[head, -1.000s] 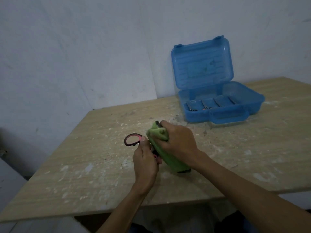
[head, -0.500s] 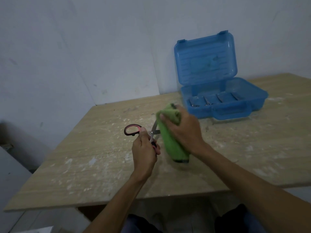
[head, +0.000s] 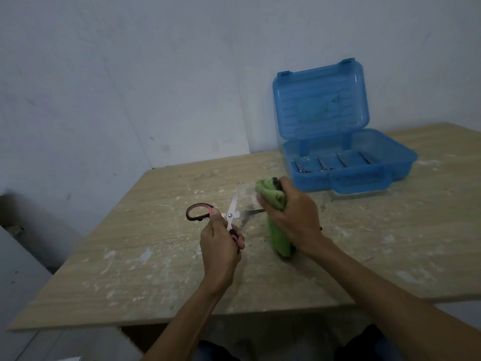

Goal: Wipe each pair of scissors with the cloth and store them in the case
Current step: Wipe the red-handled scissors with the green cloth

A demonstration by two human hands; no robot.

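**Open scissors held at the handles, cloth at one blade tip**

The red-and-black-handled steel scissors (head: pixel 230 216) hang above the pale wooden bench (head: pixel 125 246), blades spread. The left hand (head: pixel 221 247) has its grip clamped on the handles, near side. The right hand (head: pixel 292 217) has its grip closed round the bunched green cloth (head: pixel 277 239), which touches the tip of the right-pointing blade. Scissors are probably light, stiff and sharp-edged, so the handles are the place to hold; the cloth is soft. The open translucent blue plastic case (head: pixel 400 168) sits far right, well apart.
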